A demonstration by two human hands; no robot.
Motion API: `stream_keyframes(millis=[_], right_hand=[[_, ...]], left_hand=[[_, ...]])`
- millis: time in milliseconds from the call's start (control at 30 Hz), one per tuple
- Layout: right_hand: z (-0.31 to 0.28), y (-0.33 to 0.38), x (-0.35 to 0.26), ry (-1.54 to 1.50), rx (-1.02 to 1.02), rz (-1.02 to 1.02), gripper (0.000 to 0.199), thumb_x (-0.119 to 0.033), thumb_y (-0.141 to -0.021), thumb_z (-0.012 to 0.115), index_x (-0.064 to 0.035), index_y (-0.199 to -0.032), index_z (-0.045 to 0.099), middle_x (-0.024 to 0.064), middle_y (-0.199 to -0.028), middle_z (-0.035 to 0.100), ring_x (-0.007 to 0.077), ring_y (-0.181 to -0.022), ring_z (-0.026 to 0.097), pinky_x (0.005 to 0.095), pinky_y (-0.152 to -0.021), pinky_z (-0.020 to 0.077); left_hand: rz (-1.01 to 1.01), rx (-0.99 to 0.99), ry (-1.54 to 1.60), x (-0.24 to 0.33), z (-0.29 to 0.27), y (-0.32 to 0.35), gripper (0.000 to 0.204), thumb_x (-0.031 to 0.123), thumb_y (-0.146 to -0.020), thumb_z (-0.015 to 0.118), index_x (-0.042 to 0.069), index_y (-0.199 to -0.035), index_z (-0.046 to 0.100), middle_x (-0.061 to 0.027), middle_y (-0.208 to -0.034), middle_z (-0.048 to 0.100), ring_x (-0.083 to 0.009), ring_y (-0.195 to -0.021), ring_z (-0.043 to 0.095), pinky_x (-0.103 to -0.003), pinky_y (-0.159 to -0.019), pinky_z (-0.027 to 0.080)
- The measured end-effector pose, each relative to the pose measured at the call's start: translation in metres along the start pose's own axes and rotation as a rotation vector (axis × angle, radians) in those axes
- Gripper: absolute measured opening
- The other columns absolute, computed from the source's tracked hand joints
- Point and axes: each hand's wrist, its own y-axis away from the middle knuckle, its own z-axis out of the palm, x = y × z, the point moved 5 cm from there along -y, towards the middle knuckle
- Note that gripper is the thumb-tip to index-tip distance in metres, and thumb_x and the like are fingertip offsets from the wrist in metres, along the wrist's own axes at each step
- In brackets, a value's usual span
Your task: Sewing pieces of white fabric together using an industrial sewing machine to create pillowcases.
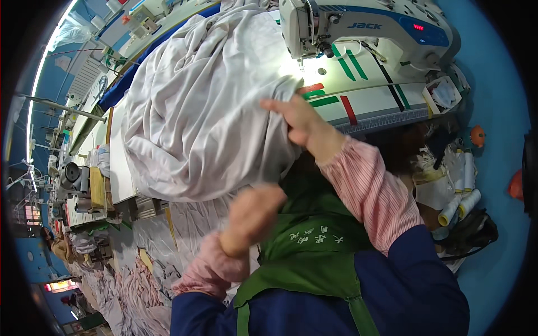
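From the head view I see a big heap of pale grey cloth [196, 106] piled on the white sewing table [381, 103], just left of the sewing machine [364, 28]. My right hand [300, 120] sits at the cloth's right edge, close below the machine's needle end, fingers closed over a bunched fold and pinching it. My left hand [252, 215] is lower, under the hanging bottom edge of the cloth; the fingers curl inward, but I cannot tell whether they actually grip any fabric. Both forearms wear pink striped sleeve covers [370, 190] over blue sleeves, and a green apron [314, 252] lies between them. Coloured tape strips [336, 101] mark the table just right of the right hand. Right of the machine, beyond the table's end, several thread cones [462, 204] lie together. Left of the cloth, more pale fabric [134, 280] lies heaped on the floor.
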Motion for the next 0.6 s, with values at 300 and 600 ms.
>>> stream_keyframes(millis=[300, 600], right_hand=[[0.096, 0.153, 0.016, 0.346, -0.558, -0.044, 0.037, -0.031, -0.095, 0.064, -0.0019, -0.118, 0.062, 0.0043, -0.106, 0.066, 0.0112, -0.098, 0.06, 0.0266, -0.088, 0.0495], [0.104, 0.143, 0.135, -0.265, -0.208, 0.373, 0.048, -0.026, -0.099, 0.057, 0.0044, -0.134, 0.046, 0.011, -0.124, 0.059, 0.0197, -0.108, 0.059, 0.0332, -0.094, 0.048]], left_hand=[[-0.385, -0.193, -0.332, -0.067, 0.121, -0.028, 0.055, 0.036, -0.088, 0.061, 0.009, -0.136, 0.05, -0.0163, -0.134, 0.053, -0.0277, -0.122, 0.053, -0.039, -0.106, 0.037], [-1.044, -0.533, -0.982, -0.133, -0.172, 0.239, 0.038, 0.033, -0.091, 0.064, 0.007, -0.119, 0.063, -0.0141, -0.115, 0.064, -0.0247, -0.108, 0.059, -0.037, -0.093, 0.046]])
